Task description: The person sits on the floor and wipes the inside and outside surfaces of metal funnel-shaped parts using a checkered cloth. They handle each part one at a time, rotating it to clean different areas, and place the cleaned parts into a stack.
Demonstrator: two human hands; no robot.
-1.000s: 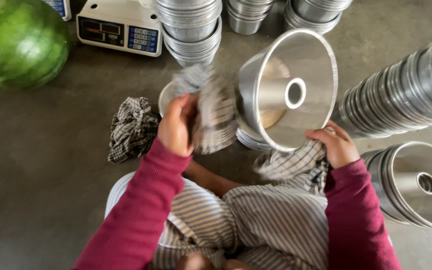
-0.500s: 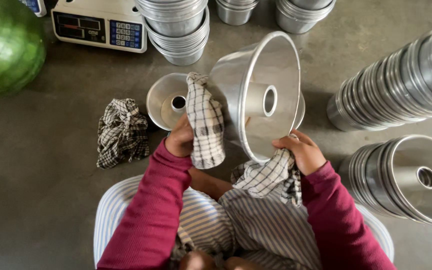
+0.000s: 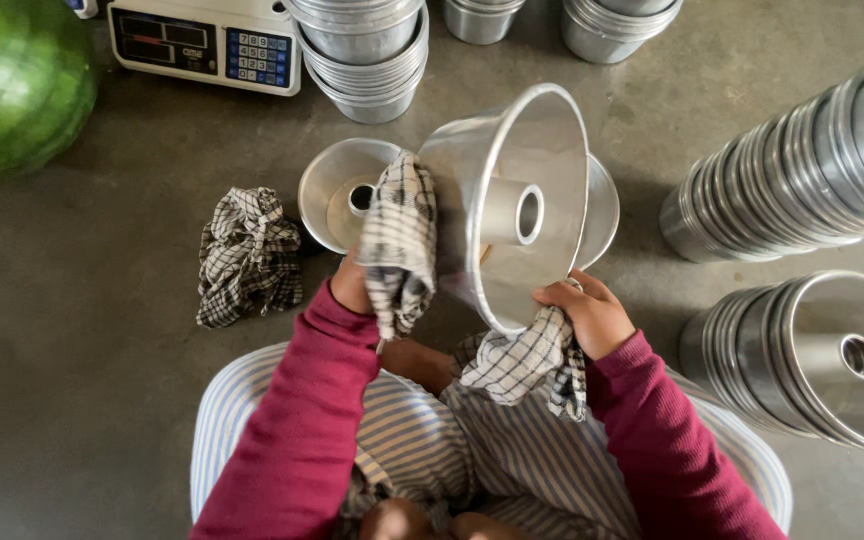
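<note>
A shiny metal tube cake pan is held on its side above my lap, its open mouth facing right. My left hand grips a checked cloth and presses it against the pan's outer wall. My right hand holds the pan's lower rim through a second checked cloth that hangs down over my striped lap. Two similar pans lie on the floor behind it, one at the left and one mostly hidden at the right.
A crumpled checked cloth lies on the grey floor at the left. A watermelon and a digital scale are at the top left. Stacks of pans stand at the top and lie on their sides at the right.
The pan has tipped slightly and shifted as my left hand moved the cloth across its outer wall. The view has drifted a little, with the watermelon sliding toward the left edge.
</note>
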